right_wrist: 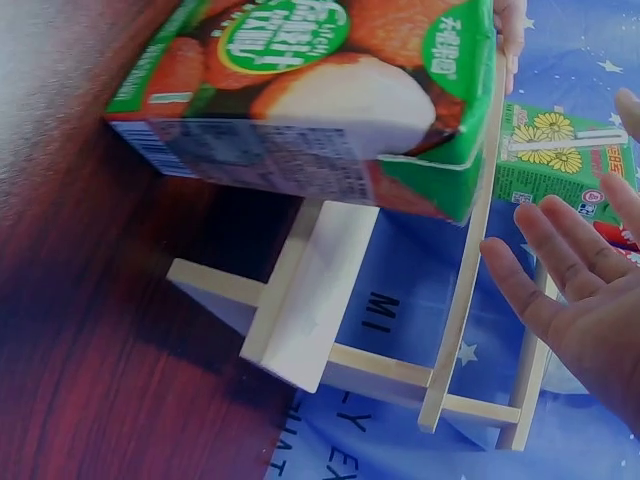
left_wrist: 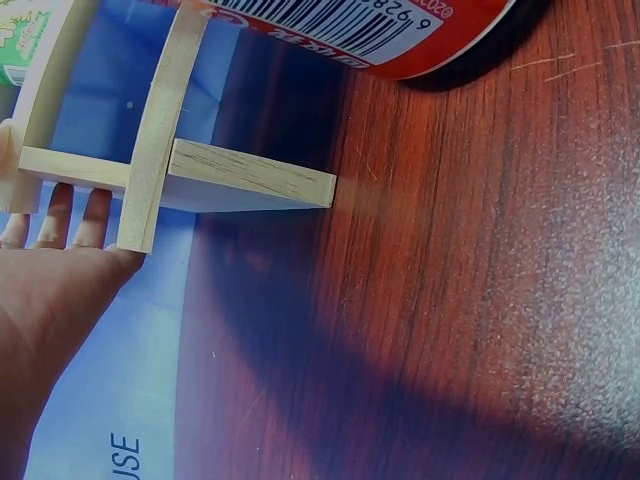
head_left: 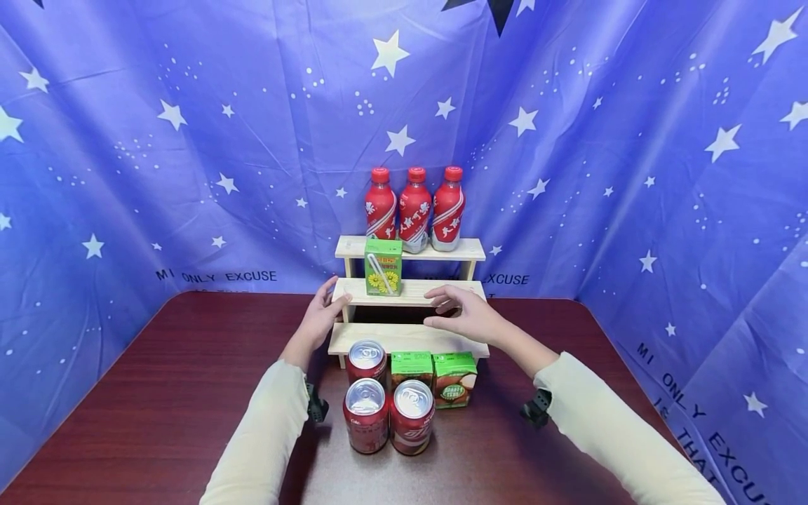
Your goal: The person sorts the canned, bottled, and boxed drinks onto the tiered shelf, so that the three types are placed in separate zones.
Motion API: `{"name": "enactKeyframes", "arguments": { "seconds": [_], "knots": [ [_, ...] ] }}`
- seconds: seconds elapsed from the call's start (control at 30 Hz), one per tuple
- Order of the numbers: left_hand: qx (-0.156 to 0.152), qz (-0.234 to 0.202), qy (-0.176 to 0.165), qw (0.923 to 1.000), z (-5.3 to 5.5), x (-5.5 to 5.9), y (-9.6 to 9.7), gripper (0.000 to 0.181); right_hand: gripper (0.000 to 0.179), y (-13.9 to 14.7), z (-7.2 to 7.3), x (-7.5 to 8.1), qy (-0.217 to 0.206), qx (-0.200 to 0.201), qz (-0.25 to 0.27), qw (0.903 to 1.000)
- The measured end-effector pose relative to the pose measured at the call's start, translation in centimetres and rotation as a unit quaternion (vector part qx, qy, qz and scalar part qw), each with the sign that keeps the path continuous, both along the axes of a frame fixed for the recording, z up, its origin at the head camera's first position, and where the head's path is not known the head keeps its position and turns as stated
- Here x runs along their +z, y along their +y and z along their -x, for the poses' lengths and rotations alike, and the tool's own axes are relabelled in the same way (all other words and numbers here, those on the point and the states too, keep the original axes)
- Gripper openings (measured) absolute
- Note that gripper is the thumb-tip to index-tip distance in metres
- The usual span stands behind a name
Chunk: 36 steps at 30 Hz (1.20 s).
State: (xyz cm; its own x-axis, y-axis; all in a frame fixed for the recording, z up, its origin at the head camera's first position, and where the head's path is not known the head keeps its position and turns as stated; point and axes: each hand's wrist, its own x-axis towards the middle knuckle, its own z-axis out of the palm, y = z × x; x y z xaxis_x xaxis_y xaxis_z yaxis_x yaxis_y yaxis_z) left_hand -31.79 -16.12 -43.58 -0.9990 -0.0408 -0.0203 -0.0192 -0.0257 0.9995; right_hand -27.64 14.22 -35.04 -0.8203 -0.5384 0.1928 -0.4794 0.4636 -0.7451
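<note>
A stepped wooden display rack (head_left: 409, 338) with three shelves stands at the back of the table. My left hand (head_left: 318, 317) grips the left end of its middle shelf, thumb at the front and fingers round the outer side, as the left wrist view shows too. A green drink carton (head_left: 383, 268) with yellow flowers and a straw stands upright on that shelf, left of centre. My right hand (head_left: 470, 315) is held before the right part of the middle shelf, fingers spread and slightly bent, with nothing in it. Three red bottles (head_left: 414, 214) stand on the top shelf.
Three red soda cans (head_left: 366, 421) stand on the dark red wooden table (head_left: 189, 393) before the rack. Two lychee drink cartons (head_left: 455, 382) stand to their right, close to the bottom shelf. A blue starry curtain (head_left: 252, 140) hangs behind and at both sides.
</note>
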Motion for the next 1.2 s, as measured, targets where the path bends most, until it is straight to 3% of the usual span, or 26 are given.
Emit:
{"name": "enactKeyframes", "arguments": {
  "seconds": [0.27, 0.53, 0.9, 1.2],
  "knots": [
    [-0.002, 0.0, 0.003, 1.0, -0.1, 0.1, 0.0, 0.066, 0.043, 1.7, -1.6, -0.5, -0.017, 0.012, -0.025, 0.9995],
    [-0.006, 0.006, 0.004, 1.0, 0.0, 0.1, 0.1, 0.067, 0.05, 3.7, -2.9, -1.3, -0.005, 0.014, -0.05, 0.9986],
    [-0.003, 0.001, 0.001, 1.0, -0.2, 0.1, 0.1, 0.067, 0.047, 5.2, -4.2, -3.1, -0.015, 0.036, -0.036, 0.9986],
    [0.0, -0.003, 0.001, 1.0, -0.1, 0.1, 0.1, 0.066, 0.056, 6.0, -5.1, -4.6, -0.032, 0.01, -0.031, 0.9989]
  ]
}}
